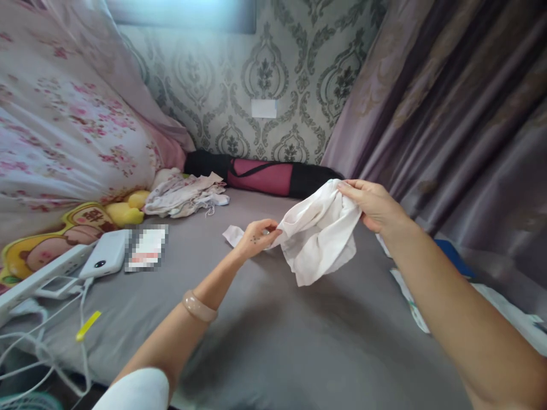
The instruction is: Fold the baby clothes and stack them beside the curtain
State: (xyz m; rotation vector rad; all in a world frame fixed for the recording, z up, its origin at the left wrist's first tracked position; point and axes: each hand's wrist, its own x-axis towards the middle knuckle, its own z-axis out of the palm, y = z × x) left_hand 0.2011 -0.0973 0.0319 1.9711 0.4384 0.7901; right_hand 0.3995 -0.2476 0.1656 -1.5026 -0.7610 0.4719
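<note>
A thin white garment point(318, 242) hangs in folds above the grey bed sheet, stretched between both hands. My left hand point(258, 238) pinches its left edge, with a strip of the same pale cloth showing beyond the wrist. At the upper right corner of the cloth, my right hand point(370, 202) grips it between thumb and fingers. The garment's lower part droops freely, and its exact kind is hard to make out. A pale bangle point(199, 307) circles my left wrist.
Crumpled light clothes point(186, 193) lie at the back left, near a black and maroon rolled bag point(260, 176) along the wall. A white power bank point(105, 253), power strip point(47, 276), cables and yellow cushion point(55, 239) occupy the left side. White packets point(410, 299) lie at the right.
</note>
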